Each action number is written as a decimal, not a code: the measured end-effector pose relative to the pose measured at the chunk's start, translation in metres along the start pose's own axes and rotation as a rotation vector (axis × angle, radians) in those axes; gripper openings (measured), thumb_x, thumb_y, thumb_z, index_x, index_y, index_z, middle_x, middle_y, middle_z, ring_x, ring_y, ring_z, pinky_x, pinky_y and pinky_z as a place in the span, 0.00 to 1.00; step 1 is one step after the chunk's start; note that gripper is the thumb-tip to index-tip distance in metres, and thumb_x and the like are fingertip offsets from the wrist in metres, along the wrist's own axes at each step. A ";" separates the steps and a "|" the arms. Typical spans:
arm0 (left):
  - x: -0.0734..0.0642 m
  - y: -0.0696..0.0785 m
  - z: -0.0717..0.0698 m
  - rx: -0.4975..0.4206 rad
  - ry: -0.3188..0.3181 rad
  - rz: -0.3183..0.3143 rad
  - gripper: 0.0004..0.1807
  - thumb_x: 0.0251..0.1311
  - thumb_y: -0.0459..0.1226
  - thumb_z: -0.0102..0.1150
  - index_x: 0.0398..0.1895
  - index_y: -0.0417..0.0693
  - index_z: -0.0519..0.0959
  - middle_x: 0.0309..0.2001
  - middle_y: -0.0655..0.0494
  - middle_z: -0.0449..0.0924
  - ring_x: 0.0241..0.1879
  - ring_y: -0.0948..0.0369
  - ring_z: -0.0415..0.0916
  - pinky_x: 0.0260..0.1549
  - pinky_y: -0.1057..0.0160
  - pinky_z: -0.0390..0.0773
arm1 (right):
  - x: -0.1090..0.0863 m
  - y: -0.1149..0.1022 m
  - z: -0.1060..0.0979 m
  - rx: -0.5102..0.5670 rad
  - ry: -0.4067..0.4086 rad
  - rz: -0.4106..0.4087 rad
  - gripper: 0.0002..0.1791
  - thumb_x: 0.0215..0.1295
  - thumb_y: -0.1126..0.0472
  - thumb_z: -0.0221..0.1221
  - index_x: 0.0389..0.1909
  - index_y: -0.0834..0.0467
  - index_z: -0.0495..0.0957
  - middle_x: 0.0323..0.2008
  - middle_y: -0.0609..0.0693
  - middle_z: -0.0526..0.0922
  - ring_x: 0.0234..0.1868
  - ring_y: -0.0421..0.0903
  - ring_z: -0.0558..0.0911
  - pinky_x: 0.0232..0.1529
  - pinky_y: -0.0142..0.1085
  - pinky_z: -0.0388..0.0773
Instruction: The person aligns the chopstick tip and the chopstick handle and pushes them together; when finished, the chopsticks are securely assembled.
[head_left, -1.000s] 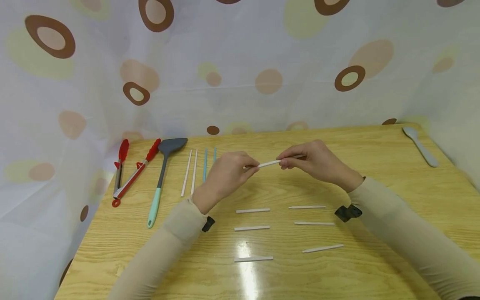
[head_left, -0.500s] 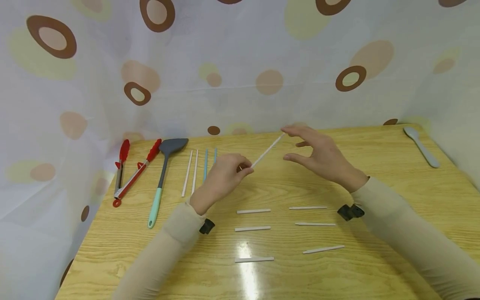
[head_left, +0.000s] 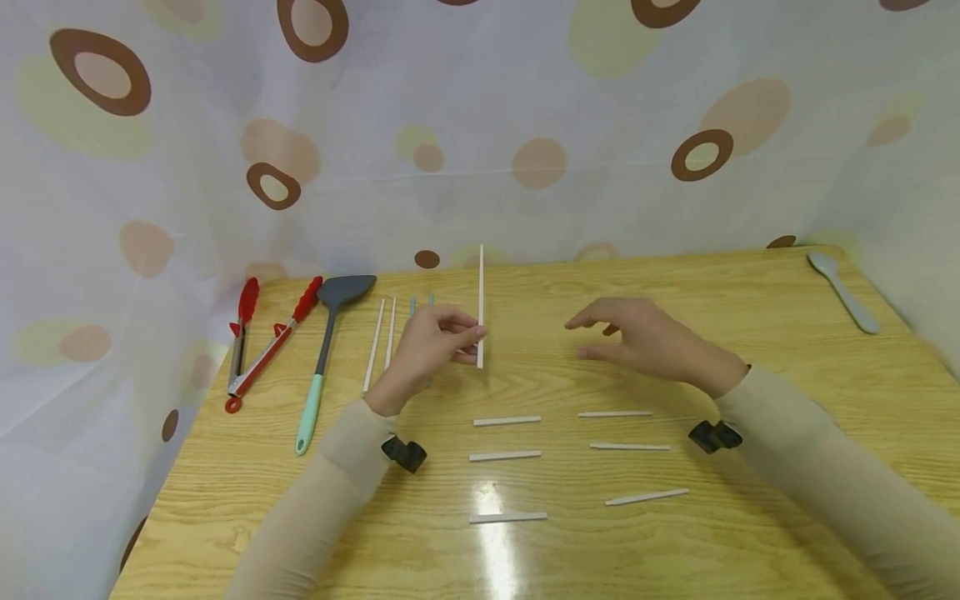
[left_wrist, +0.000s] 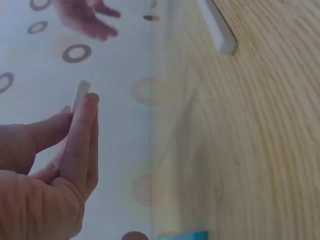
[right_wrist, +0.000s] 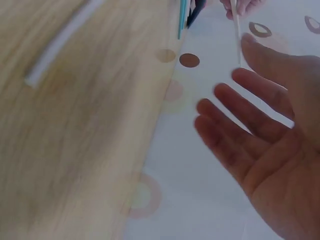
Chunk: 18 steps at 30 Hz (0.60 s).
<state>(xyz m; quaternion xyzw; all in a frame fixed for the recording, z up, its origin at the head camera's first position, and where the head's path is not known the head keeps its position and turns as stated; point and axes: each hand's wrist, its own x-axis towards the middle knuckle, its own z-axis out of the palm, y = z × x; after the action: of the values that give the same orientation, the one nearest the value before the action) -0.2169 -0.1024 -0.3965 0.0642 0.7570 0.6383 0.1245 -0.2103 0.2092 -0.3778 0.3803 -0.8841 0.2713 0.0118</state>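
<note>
- Okay, your left hand (head_left: 431, 346), about 10 o'clock from table centre (12 = far side): thumb and fingers pinch one white stick (head_left: 481, 287).
- White stick: in the air over the table, roughly upright in the head view, gripped near its lower end; top overlaps the backdrop.
- Your right hand (head_left: 637, 337), 2 o'clock: fingers spread and slightly bent, thumb apart, gripping nothing, raised above the table, well apart from the stick.
- Loose white sticks on the table, nearer you, two columns of three, all apart.
- Left column, from table centre down toward 6: far one (head_left: 507, 422), middle one (head_left: 505, 456), near one (head_left: 508, 517); all roughly crosswise.
- Right column, 3 to 4 o'clock: far one (head_left: 615, 414), middle one (head_left: 630, 447), near one (head_left: 647, 497), last slightly slanted.
- 10 o'clock: white pair (head_left: 374, 346) side by side, then blue pair (head_left: 412, 306), mostly hidden by your left hand.
- Between 9 and 10: spatula (head_left: 326, 346), dark head, mint handle; outside it, red-tipped tongs (head_left: 264, 358), spread.
- Between 2 and 3, far right: grey spoon (head_left: 846, 296).
- Wood table (head_left: 787, 350); spotted backdrop (head_left: 480, 83) behind, 12 o'clock.
</note>
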 end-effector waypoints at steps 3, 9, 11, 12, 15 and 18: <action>0.000 -0.003 -0.003 0.066 0.034 -0.043 0.10 0.64 0.33 0.66 0.42 0.34 0.82 0.35 0.42 0.83 0.30 0.52 0.84 0.37 0.49 0.84 | -0.006 -0.002 0.004 0.014 -0.166 0.075 0.20 0.65 0.55 0.67 0.55 0.58 0.81 0.50 0.51 0.83 0.50 0.52 0.81 0.47 0.48 0.79; 0.001 -0.010 -0.013 0.200 0.068 -0.130 0.08 0.64 0.34 0.66 0.40 0.35 0.83 0.31 0.46 0.84 0.26 0.54 0.84 0.32 0.55 0.85 | -0.015 -0.004 0.011 -0.006 -0.349 0.083 0.19 0.65 0.56 0.67 0.53 0.60 0.81 0.43 0.49 0.83 0.44 0.46 0.82 0.44 0.43 0.79; 0.000 -0.013 -0.015 0.241 0.074 -0.148 0.07 0.64 0.34 0.66 0.38 0.35 0.84 0.29 0.46 0.84 0.25 0.55 0.84 0.31 0.56 0.85 | -0.018 -0.004 0.012 -0.007 -0.362 0.078 0.19 0.64 0.57 0.67 0.53 0.61 0.80 0.42 0.49 0.83 0.42 0.45 0.82 0.43 0.42 0.80; 0.000 -0.014 -0.015 0.265 0.077 -0.154 0.07 0.64 0.34 0.66 0.37 0.35 0.84 0.28 0.46 0.84 0.24 0.55 0.84 0.30 0.57 0.85 | -0.019 -0.005 0.012 -0.006 -0.367 0.078 0.19 0.64 0.57 0.68 0.52 0.60 0.81 0.41 0.48 0.83 0.42 0.45 0.81 0.42 0.42 0.80; -0.001 -0.017 -0.015 0.341 0.093 -0.164 0.07 0.63 0.34 0.67 0.34 0.36 0.85 0.26 0.48 0.84 0.22 0.56 0.84 0.27 0.59 0.84 | -0.022 -0.008 0.010 -0.018 -0.374 0.080 0.18 0.61 0.57 0.70 0.49 0.60 0.81 0.39 0.47 0.83 0.40 0.44 0.81 0.41 0.41 0.79; 0.001 -0.019 -0.015 0.426 0.099 -0.171 0.07 0.62 0.35 0.68 0.32 0.37 0.85 0.23 0.50 0.83 0.20 0.58 0.83 0.27 0.60 0.84 | -0.025 -0.010 0.010 -0.031 -0.389 0.094 0.15 0.58 0.56 0.72 0.43 0.57 0.82 0.37 0.44 0.82 0.38 0.43 0.80 0.40 0.40 0.79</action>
<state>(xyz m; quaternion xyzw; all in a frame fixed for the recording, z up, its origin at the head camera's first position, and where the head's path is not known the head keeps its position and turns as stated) -0.2203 -0.1195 -0.4129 -0.0067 0.8825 0.4534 0.1245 -0.1841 0.2149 -0.3870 0.3838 -0.8905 0.1793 -0.1659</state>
